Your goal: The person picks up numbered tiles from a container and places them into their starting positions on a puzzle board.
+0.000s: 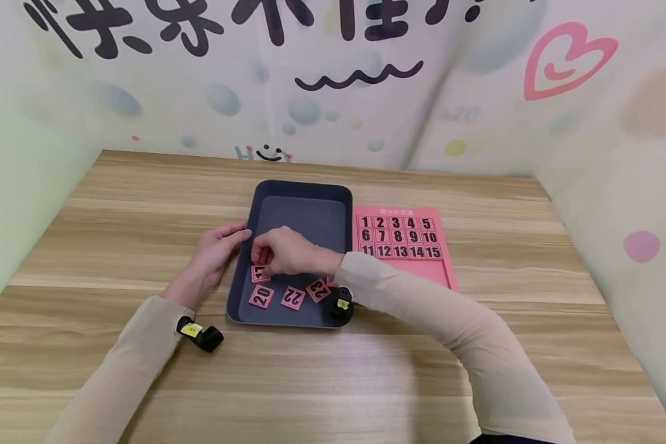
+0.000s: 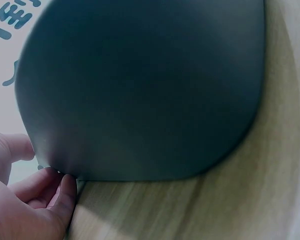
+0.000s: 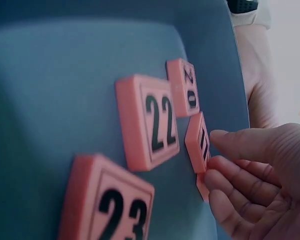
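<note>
A dark blue-grey tray [image 1: 305,188] lies on the table with pink number tiles in its near half. My left hand [image 1: 213,253] grips its left rim, thumb at the edge; the left wrist view shows those fingers [image 2: 65,192] curled against the tray's outer side. Over the tray's left part, my right hand [image 1: 288,251] has its thumb and fingertips right at the edge of tile 17 [image 3: 198,142], with a gap between them. Another tile [image 3: 203,187] peeks out behind it. Tile 20 [image 1: 261,296], tile 22 [image 1: 292,298] and tile 23 [image 1: 318,290] lie nearby.
Right of the tray is a pink number board [image 1: 416,271] holding rows of tiles 1 to 15, partly covered by the right sleeve [image 1: 422,296]. One more tile [image 1: 331,282] shows beside the right wrist camera [image 1: 342,303]. A printed wall cloth [image 1: 311,111] hangs behind the table.
</note>
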Tool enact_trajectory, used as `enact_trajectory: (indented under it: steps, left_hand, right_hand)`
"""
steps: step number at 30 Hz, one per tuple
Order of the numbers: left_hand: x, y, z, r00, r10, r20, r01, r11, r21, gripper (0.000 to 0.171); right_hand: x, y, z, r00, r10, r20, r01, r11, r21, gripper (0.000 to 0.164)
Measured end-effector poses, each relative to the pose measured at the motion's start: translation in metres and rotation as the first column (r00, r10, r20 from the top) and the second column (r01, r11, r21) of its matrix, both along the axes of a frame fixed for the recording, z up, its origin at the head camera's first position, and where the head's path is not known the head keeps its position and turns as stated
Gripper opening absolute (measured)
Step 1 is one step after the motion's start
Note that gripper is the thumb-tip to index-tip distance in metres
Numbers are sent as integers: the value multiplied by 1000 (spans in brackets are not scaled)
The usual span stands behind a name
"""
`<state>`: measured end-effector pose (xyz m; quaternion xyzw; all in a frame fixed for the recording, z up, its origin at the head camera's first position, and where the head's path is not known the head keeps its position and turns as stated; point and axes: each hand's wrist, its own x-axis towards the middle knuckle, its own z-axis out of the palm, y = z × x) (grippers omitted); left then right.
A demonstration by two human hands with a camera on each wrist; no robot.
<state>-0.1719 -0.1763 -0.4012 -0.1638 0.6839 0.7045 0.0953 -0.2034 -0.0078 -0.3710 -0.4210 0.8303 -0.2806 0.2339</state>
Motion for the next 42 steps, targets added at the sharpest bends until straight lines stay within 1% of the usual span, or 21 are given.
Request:
enact_trajectory:
  steps: [8, 14, 18, 22, 27, 31, 34, 38, 42]
  left_hand:
    - [-1, 1, 0, 1000, -9, 0, 9, 1000, 8, 50]
    - [-2, 3, 2, 1000, -15, 1, 15, 1000, 8, 51]
    - [-2, 3, 2, 1000, -16, -4, 16, 1000, 16, 51]
    - [-2, 4, 1, 1000, -14, -6, 14, 1000, 16, 51]
    - [-2, 4, 2, 1000, -15, 6, 15, 1000, 2, 51]
    - [-1, 4, 2, 1000, -20, 19, 20, 1000, -9, 51]
    - [-1, 3, 1, 1000, -17, 22, 17, 1000, -12, 51]
    - [-1, 2, -1, 1000, -14, 22, 14, 1000, -8, 51]
    - [0, 1, -1, 1000, -12, 27, 12, 1000, -2, 52]
  right_hand:
    - [3, 0, -3, 996, 49, -69, -44, 996, 74, 25]
    - [3, -3, -5, 986, 80, -147, -63, 991, 114, 27]
    - [3, -2, -6, 983, 84, -162, -63, 990, 128, 26]
    - [2, 3, 0, 984, 80, -161, -59, 990, 129, 28]
    - [2, 14, 15, 985, 41, -167, -27, 996, 86, 34]
    - [4, 28, 29, 987, -17, -162, 25, 999, 48, 36]
    - [4, 40, 36, 988, -70, -141, 73, 997, 15, 34]
    - [3, 59, 40, 984, -121, -131, 117, 992, -35, 32]
    - [2, 80, 40, 978, -149, -145, 137, 987, -90, 31]
